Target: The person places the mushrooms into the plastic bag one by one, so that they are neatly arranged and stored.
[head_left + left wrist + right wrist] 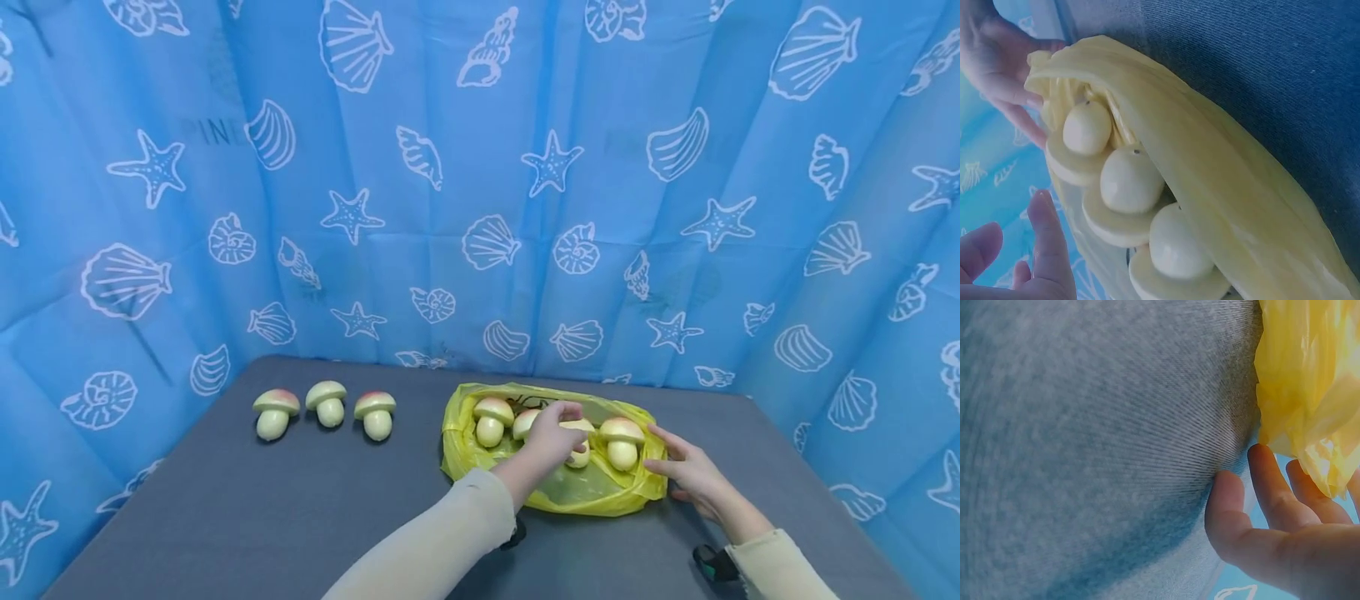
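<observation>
A yellow plastic bag (585, 500) lies with its mouth wide, and several toy mushrooms (622, 446) with pale stems and pink-tinged caps sit in a row inside it. Above the bag's middle, my left hand (553, 437) hovers with fingers spread and nothing held; it partly hides two of the mushrooms. The left wrist view shows its fingers (1047, 244) apart from the mushrooms (1132, 181). At the bag's right end my right hand (693, 475) has its fingers loosely extended against the plastic. In the right wrist view the thumb (1227, 512) stands away from the bag (1310, 381).
Three more toy mushrooms (376, 415) stand in a row on the left of the dark grey table (315, 508). A blue curtain (480, 192) with white shell and starfish prints hangs behind and along the sides.
</observation>
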A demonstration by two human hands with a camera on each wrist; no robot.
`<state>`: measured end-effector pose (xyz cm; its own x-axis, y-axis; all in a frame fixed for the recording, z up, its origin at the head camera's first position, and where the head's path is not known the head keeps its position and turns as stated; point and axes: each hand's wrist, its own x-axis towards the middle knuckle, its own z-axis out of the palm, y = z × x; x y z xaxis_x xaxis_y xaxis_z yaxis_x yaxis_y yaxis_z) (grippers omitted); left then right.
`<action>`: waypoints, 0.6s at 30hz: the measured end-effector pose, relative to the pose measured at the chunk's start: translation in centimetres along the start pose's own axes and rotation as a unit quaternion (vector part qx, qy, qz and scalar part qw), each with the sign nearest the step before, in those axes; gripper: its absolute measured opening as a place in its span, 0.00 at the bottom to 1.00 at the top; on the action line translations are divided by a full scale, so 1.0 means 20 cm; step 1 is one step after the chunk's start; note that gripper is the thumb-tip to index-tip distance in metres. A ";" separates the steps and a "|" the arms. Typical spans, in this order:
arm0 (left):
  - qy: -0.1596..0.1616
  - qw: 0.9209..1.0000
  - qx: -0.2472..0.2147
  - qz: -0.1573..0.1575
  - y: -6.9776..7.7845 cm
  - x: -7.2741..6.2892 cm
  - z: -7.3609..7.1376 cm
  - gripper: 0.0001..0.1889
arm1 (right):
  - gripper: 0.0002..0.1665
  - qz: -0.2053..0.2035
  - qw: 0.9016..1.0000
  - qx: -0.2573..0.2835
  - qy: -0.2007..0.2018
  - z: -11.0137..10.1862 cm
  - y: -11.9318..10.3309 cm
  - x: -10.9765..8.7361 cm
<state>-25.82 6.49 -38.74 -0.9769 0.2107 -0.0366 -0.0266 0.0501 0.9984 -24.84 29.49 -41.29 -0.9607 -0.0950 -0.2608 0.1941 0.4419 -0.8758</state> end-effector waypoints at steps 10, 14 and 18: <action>0.008 1.000 0.021 0.007 0.00 -0.02 -0.07 0.17 | 0.46 0.005 1.000 0.008 -0.001 -0.01 0.00 0.00; 0.008 1.000 0.026 0.014 -0.01 -0.03 -0.11 0.18 | 0.46 0.007 1.000 0.010 -0.002 -0.01 0.01 0.00; 0.003 0.999 0.025 0.021 -0.01 -0.04 -0.15 0.18 | 0.46 0.010 1.000 0.012 0.000 -0.01 0.01 0.01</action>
<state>-25.68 3.33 -38.87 -0.9783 0.2069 0.0053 0.0244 0.0895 0.9957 -25.00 29.70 -41.43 -0.9566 -0.0873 -0.2780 0.2171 0.4229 -0.8798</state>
